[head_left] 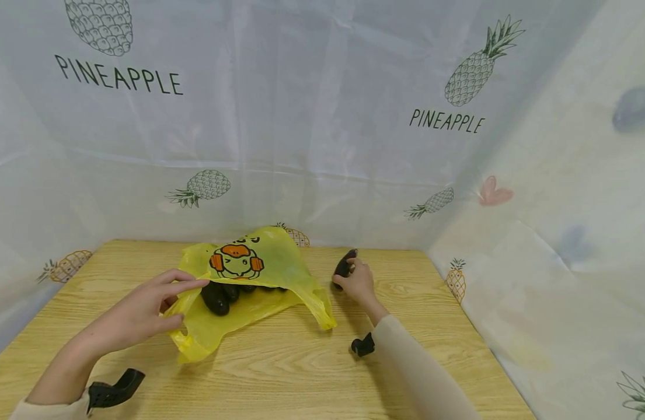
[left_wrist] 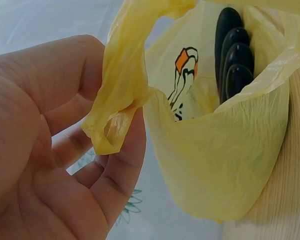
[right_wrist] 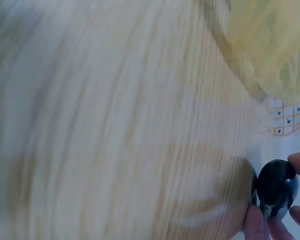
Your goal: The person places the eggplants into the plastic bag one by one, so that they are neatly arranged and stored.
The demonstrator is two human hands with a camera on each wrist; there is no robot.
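A yellow plastic bag [head_left: 272,262] with a printed cartoon duck lies on its side, its mouth facing me. Inside it, several dark glossy eggplants [head_left: 215,298] sit side by side; in the left wrist view their rounded ends [left_wrist: 240,79] show in a row. My left hand [head_left: 138,315] holds the bag by its left handle [left_wrist: 122,75], with fingers behind the plastic. To the right of the bag, my right hand [head_left: 360,284] pinches another eggplant [head_left: 343,269] between thumb and fingers. That eggplant's rounded end [right_wrist: 277,187] shows at the lower right of the right wrist view.
The bag's right handle [head_left: 322,309] spreads over the wooden table [head_left: 280,379] toward the right hand. A pale curtain [head_left: 311,116] printed with pineapples hangs behind the table and along its sides. Black wrist mounts [head_left: 114,392] sit on both forearms.
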